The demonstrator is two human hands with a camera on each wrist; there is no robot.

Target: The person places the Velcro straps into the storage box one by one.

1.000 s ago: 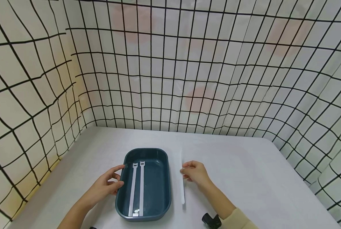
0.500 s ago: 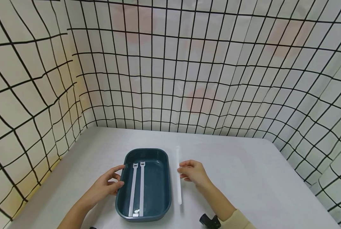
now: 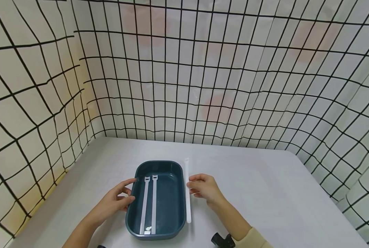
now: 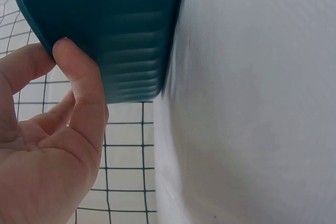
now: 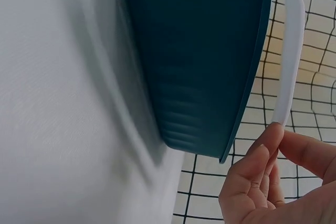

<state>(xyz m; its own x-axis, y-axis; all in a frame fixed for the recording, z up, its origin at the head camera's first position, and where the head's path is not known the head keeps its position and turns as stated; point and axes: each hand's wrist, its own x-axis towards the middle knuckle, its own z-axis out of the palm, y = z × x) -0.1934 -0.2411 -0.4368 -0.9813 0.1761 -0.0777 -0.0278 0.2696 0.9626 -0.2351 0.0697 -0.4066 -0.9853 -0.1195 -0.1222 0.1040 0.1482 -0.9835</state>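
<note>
A dark teal tray [image 3: 168,206] with rounded corners stands on the table. Two white cable straps, a left one [image 3: 144,206] and a right one [image 3: 154,206], lie lengthwise inside it, slotted heads at the far end. My left hand [image 3: 114,198] holds the tray's left rim with thumb and fingers; the left wrist view has the thumb [image 4: 81,77] against the outer wall. Between thumb and forefinger, my right hand [image 3: 204,187] pinches a third white cable strap [image 3: 188,206] near its middle. That strap hangs upright-lengthwise along the tray's right rim, raised off the table [image 5: 291,51].
A white-covered table [image 3: 252,186] spreads under the tray. Black grid netting [image 3: 203,86] over pale walls encloses the back and sides. A black device [image 3: 223,240] sits by my right wrist at the front edge.
My right hand has carried its cable strap leftward, from a gap beside the tray up to the tray's right rim. The left hand and the tray have stayed in place.
</note>
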